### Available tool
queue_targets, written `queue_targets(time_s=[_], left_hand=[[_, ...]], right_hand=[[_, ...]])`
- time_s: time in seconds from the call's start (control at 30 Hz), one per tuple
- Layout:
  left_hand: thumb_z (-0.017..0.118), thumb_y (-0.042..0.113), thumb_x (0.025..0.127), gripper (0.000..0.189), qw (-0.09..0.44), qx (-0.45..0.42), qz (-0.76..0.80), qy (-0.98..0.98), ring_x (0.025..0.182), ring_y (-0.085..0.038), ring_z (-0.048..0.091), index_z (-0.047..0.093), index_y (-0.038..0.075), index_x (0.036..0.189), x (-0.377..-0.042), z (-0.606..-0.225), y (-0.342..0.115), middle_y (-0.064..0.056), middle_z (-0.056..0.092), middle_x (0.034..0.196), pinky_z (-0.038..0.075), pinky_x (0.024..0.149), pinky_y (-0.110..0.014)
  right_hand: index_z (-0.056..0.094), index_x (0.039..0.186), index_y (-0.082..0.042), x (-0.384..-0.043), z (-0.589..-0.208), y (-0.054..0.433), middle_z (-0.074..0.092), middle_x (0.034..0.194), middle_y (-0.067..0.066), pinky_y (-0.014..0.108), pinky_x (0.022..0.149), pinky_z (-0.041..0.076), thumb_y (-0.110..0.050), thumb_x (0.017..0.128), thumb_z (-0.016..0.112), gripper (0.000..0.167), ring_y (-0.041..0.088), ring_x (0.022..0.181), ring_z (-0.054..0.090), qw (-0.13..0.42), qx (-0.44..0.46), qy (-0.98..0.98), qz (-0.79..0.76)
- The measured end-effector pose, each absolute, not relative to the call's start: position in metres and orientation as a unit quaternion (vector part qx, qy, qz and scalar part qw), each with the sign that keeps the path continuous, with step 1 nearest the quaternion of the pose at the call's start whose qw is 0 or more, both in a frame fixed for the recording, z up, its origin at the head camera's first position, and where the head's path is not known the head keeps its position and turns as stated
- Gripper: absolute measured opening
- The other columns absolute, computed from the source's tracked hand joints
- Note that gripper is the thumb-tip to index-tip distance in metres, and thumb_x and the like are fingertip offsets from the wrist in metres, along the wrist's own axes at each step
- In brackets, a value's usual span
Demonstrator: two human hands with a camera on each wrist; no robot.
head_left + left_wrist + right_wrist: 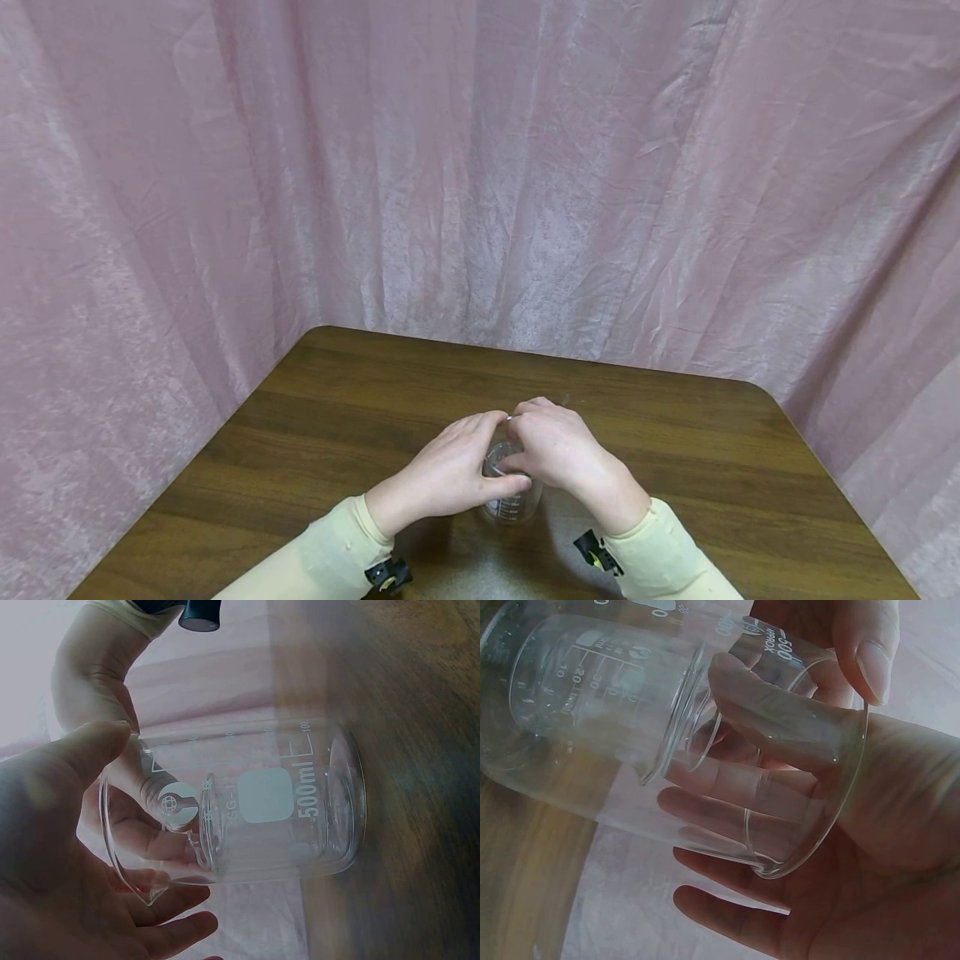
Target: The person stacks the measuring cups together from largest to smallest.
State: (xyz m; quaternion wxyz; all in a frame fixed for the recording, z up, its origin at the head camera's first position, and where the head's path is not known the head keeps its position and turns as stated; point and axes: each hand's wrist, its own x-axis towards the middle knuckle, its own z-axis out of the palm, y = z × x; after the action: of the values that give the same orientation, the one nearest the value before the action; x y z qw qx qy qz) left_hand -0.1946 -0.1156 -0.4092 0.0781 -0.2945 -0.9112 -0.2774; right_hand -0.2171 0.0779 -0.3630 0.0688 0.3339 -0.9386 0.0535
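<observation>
A clear glass beaker (266, 795) marked 500ml stands upright on the table near its front. My left hand (450, 471) holds it at the rim, thumb on the near side and fingers spread round the other. Inside sits a smaller glass beaker (570, 694) with white scale lines; more than one inner rim shows, but overlapping glass hides how many vessels there are. My right hand (558, 442) reaches in through the mouth of the large beaker. Its thumb and fingers pinch at the smaller beaker's rim; the exact contact is blurred by the glass.
The brown wooden table (315, 417) has rounded far corners. Pink curtains (525, 208) hang close behind it and at both sides. A faint pale spot shows on the table just beyond my right hand, too small to tell.
</observation>
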Motion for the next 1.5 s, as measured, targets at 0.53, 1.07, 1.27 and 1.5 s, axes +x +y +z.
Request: queue_targets(time_s=[0.53,1.07,1.27,1.5], left_hand=[[0.079,0.059,0.097,0.080,0.073,-0.287,-0.281,-0.913,0.136,-0.029,0.061,0.055,0.004,0.150,-0.194,-0.409,-0.115,-0.010,0.067,0.143,0.047,0.118,-0.052],[0.079,0.063,0.096,0.078,0.063,-0.285,-0.280,-0.915,0.137,-0.025,0.060,0.055,0.010,0.149,-0.192,-0.411,-0.114,-0.003,0.066,0.143,0.045,0.119,-0.050],[0.078,0.065,0.096,0.089,0.053,-0.280,-0.280,-0.917,0.145,-0.030,0.056,0.052,0.005,0.155,-0.191,-0.409,-0.115,-0.012,0.062,0.153,0.042,0.123,-0.053],[0.075,0.069,0.096,0.095,0.041,-0.276,-0.274,-0.920,0.151,-0.032,0.050,0.048,0.003,0.160,-0.190,-0.408,-0.119,-0.015,0.057,0.159,0.038,0.126,-0.054]], right_hand=[[0.077,0.080,-0.022,-0.217,-0.363,0.078,0.065,0.089,-0.008,0.045,0.075,0.058,-0.033,0.082,0.095,0.021,0.023,0.100,0.065,0.057,0.330,-0.940,0.064],[0.082,0.097,-0.022,-0.211,-0.361,0.092,0.077,0.103,-0.011,0.047,0.089,0.061,-0.039,0.085,0.095,0.024,0.020,0.116,0.068,0.075,0.323,-0.938,0.098],[0.083,0.106,-0.021,-0.207,-0.358,0.098,0.078,0.115,-0.006,0.048,0.091,0.061,-0.040,0.086,0.096,0.030,0.021,0.122,0.068,0.097,0.303,-0.940,0.121],[0.081,0.106,-0.021,-0.205,-0.357,0.103,0.078,0.115,-0.005,0.046,0.089,0.062,-0.040,0.085,0.097,0.032,0.021,0.116,0.071,0.136,0.306,-0.934,0.128]])
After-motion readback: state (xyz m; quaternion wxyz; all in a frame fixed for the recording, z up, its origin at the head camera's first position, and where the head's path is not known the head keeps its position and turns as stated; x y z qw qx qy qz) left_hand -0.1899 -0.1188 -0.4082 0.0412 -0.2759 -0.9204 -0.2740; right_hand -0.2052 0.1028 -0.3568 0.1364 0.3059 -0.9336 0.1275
